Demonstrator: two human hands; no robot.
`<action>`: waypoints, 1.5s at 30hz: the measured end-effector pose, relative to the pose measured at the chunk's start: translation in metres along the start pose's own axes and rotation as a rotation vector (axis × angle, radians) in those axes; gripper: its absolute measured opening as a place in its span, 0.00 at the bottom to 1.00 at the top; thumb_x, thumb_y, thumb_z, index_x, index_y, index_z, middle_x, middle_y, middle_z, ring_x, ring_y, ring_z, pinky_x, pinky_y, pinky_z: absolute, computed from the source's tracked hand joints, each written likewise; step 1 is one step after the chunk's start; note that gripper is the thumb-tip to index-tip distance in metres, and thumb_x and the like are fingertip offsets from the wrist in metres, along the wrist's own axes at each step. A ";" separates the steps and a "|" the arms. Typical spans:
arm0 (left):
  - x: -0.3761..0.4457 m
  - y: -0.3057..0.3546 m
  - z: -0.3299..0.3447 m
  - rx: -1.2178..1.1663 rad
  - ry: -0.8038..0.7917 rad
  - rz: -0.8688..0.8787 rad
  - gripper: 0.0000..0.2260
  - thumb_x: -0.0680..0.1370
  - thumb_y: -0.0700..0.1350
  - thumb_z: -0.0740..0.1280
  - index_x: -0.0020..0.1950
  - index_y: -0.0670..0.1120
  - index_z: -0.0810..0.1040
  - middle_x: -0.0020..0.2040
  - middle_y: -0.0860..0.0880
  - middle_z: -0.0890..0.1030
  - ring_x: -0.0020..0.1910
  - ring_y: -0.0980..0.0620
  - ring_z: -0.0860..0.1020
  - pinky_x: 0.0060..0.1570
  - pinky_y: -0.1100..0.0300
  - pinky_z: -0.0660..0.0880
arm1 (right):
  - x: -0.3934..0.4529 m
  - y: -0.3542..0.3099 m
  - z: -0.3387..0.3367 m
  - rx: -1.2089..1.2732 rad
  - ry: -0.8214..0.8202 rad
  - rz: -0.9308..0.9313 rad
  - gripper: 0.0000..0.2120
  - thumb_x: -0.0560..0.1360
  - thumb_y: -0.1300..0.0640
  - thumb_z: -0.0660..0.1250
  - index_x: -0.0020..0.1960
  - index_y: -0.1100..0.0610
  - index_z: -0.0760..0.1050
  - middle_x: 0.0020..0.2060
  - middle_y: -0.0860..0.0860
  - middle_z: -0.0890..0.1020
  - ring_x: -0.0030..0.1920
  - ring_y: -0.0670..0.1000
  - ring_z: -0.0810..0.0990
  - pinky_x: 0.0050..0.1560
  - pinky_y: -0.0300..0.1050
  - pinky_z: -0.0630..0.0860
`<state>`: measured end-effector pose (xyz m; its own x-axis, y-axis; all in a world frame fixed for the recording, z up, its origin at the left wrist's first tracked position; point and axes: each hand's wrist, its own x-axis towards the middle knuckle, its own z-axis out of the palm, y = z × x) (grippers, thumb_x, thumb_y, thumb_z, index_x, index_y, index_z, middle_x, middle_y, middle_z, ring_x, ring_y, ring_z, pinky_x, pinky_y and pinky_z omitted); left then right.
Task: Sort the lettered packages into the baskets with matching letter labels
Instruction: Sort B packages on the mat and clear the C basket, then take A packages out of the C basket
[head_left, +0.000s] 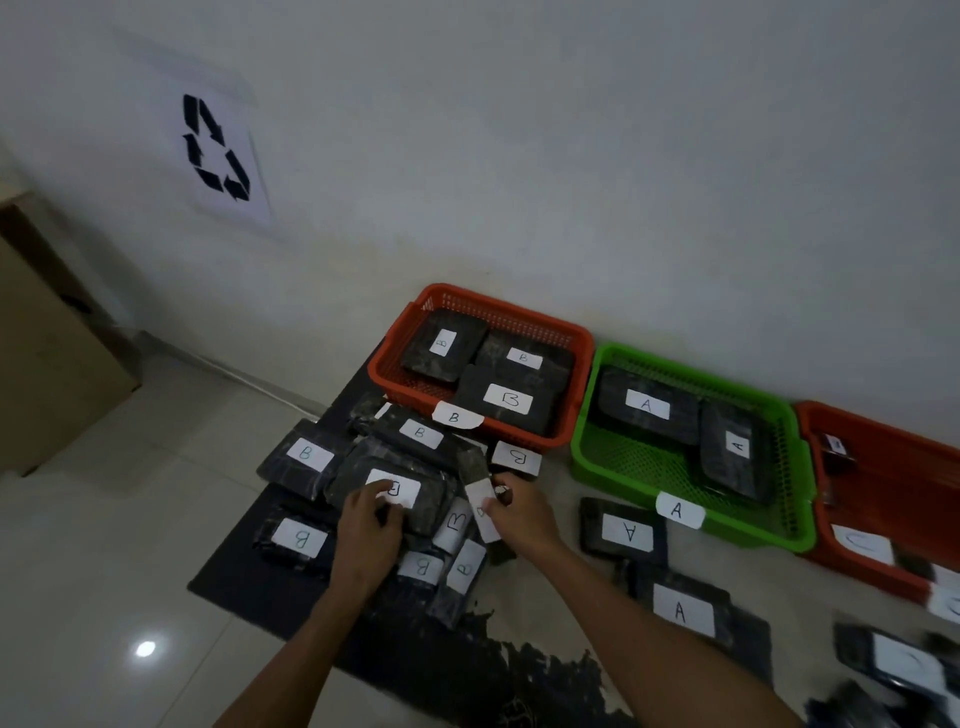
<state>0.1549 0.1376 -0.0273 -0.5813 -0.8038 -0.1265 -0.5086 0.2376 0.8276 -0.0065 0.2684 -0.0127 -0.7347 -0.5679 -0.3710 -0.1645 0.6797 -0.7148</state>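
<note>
We see left hand (370, 525) gripping a B package (395, 491), right hand (511, 512) pinching another (480, 499), both before B basket (480, 364) holding three; green A basket (691, 452), two.

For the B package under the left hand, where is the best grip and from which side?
Grip the B package by its near long edge, from above and the person's side: it lies flat on top of the pile, label up, and the left hand already rests there.
</note>
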 end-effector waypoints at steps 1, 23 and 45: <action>0.001 0.000 0.000 0.009 -0.015 0.018 0.13 0.79 0.44 0.64 0.63 0.50 0.73 0.63 0.47 0.71 0.56 0.54 0.73 0.59 0.55 0.72 | 0.000 0.000 0.000 0.011 -0.024 0.009 0.14 0.75 0.57 0.67 0.61 0.52 0.76 0.51 0.51 0.83 0.51 0.52 0.81 0.51 0.47 0.78; 0.000 0.081 0.074 -0.045 -0.219 0.357 0.11 0.79 0.40 0.65 0.60 0.49 0.76 0.56 0.51 0.76 0.52 0.54 0.76 0.54 0.58 0.74 | -0.021 0.026 -0.074 0.418 0.084 0.129 0.08 0.78 0.61 0.60 0.49 0.52 0.76 0.45 0.54 0.83 0.33 0.49 0.81 0.35 0.44 0.77; -0.091 0.272 0.309 0.072 -0.603 0.661 0.11 0.80 0.42 0.63 0.62 0.49 0.76 0.58 0.51 0.78 0.53 0.55 0.76 0.52 0.62 0.72 | -0.103 0.227 -0.303 0.584 0.601 0.150 0.11 0.80 0.66 0.58 0.48 0.55 0.77 0.39 0.54 0.82 0.33 0.50 0.78 0.34 0.43 0.75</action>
<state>-0.1272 0.4439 0.0404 -0.9941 -0.0726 0.0806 0.0211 0.5999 0.7998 -0.1671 0.6223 0.0426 -0.9734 -0.0358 -0.2265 0.2071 0.2862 -0.9355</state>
